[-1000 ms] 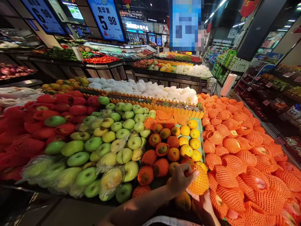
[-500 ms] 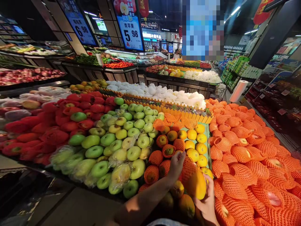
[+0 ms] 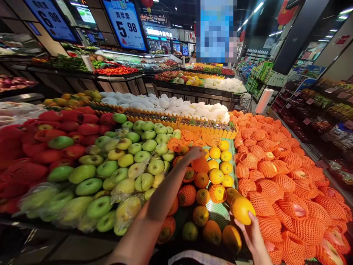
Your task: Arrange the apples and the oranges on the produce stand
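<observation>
In my right hand (image 3: 250,230) is a bare orange (image 3: 243,209), gripped near the front right of the orange section. My left hand (image 3: 197,152) reaches forward over the oranges, its fingers closed on an orange foam net sleeve (image 3: 200,165) that hangs down, blurred by motion. Just beyond it lie several empty foam nets (image 3: 190,136) by the low yellow fence. Bare oranges (image 3: 216,176) stand in rows to the right of my left hand. Others still wear nets, such as the netted orange (image 3: 186,195) below my left forearm.
Green apples (image 3: 107,167) fill the left side, with red netted fruit (image 3: 68,127) farther left. Fruit in orange nets (image 3: 278,187) is heaped on the right. A yellow picket fence (image 3: 204,129) borders the back, with white-wrapped fruit (image 3: 165,105) behind it. Price screens (image 3: 125,25) hang above.
The net has come off the orange in my right hand. My left hand has carried it forward and left, away from that orange. The camera view has shifted right.
</observation>
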`<state>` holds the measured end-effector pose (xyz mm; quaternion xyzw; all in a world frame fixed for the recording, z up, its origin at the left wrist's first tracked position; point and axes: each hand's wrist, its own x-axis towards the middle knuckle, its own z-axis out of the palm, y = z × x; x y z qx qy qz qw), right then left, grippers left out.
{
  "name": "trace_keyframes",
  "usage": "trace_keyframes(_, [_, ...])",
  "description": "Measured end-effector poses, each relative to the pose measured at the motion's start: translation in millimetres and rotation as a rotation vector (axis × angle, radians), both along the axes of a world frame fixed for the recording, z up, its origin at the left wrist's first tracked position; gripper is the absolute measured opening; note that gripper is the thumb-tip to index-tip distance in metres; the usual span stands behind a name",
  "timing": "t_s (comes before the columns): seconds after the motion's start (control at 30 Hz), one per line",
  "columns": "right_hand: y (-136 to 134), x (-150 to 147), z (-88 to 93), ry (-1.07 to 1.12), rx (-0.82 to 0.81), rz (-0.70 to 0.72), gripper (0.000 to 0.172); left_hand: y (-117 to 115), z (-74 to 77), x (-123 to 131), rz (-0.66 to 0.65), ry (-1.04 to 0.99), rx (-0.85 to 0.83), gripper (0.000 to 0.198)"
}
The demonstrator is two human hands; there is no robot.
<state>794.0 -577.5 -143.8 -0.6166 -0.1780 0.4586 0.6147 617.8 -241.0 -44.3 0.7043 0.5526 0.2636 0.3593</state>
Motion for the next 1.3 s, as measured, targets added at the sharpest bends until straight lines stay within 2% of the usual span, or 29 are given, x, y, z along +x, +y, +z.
trace_keyframes(0.07, [-6, 5, -0.7, -0.392, -0.106, 0.086, 0.055, 33, 7.0, 5, 0.135, 0.004, 0.071, 0.039])
trace_keyframes(0.1, [-7, 4, -0.3, -0.595, -0.176, 0.131, 0.058, 43, 8.6, 5, 0.22, 0.001, 0.123, 0.04])
trace_keyframes(0.17, [-5, -4, 0.6, -0.913, -0.348, 0.228, 0.061, 45, 6.8, 2, 0.357, 0.01, 0.255, 0.051])
trace_keyframes(0.2, [-2, -10, 0.3, -1.018, -0.438, 0.268, 0.061, 39, 2.9, 2, 0.372, 0.022, 0.322, 0.056])
trace_keyframes(0.23, [1, -16, -0.9, -1.096, -0.509, 0.313, 0.061, 27, -3.1, 4, 0.335, 0.039, 0.377, 0.057])
trace_keyframes(0.27, [5, -22, -3.0, -1.159, -0.556, 0.356, 0.06, 11, -11.0, 7, 0.244, 0.061, 0.422, 0.051])
trace_keyframes(0.33, [12, -31, -9.1, -1.256, -0.604, 0.426, 0.061, -31, -31.5, 15, -0.074, 0.114, 0.413, 0.031])
trace_keyframes(0.4, [18, -35, -15.5, -1.322, -0.635, 0.463, 0.064, -77, -54.8, 24, -0.438, 0.243, 0.337, 0.027])
trace_keyframes(0.47, [22, -35, -18.6, -1.356, -0.68, 0.498, 0.068, -117, -76.2, 31, -0.603, 0.315, 0.296, 0.019])
trace_keyframes(0.53, [25, -30, -16.9, -1.352, -0.72, 0.55, 0.074, -144, -92.7, 35, -0.7, 0.366, 0.282, 0.013])
trace_keyframes(0.67, [29, -8, -7.7, -1.271, -0.761, 0.652, 0.089, -164, -108.1, 40, -0.75, 0.429, 0.351, 0.014])
trace_keyframes(0.77, [26, 13, -9.4, -1.198, -0.544, 0.743, 0.093, -167, -109.8, 41, -0.71, 0.474, 0.415, 0.022])
trace_keyframes(0.83, [20, 25, -15.8, -1.172, -0.385, 0.753, 0.091, -172, -111.5, 43, -0.695, 0.512, 0.431, 0.032])
trace_keyframes(0.9, [14, 30, -22.3, -1.202, -0.348, 0.704, 0.085, -182, -116.1, 47, -0.653, 0.592, 0.469, 0.042])
trace_keyframes(1.0, [10, 26, -25.3, -1.282, -0.365, 0.612, 0.084, -203, -127.1, 60, -0.469, 0.765, 0.596, 0.041])
trace_keyframes(1.07, [14, 20, -23.1, -1.265, -0.285, 0.572, 0.078, -213, -132.4, 68, -0.364, 0.842, 0.68, 0.039])
trace_keyframes(1.1, [18, 18, -21.8, -1.224, -0.215, 0.545, 0.069, -215, -133.4, 70, -0.343, 0.855, 0.689, 0.036])
trace_keyframes(1.17, [28, 16, -20.6, -1.098, -0.08, 0.431, 0.046, -213, -132.0, 68, -0.365, 0.82, 0.63, 0.027])
trace_keyframes(1.2, [33, 15, -21.2, -1.021, -0.037, 0.352, 0.04, -210, -130.2, 65, -0.396, 0.775, 0.586, 0.022])
trace_keyframes(1.27, [43, 16, -24.4, -0.876, -0.003, 0.222, 0.044, -203, -127.5, 54, -0.476, 0.669, 0.531, 0.019])
trace_keyframes(1.3, [47, 16, -26.8, -0.835, 0.004, 0.2, 0.047, -201, -127.6, 49, -0.513, 0.629, 0.532, 0.021])
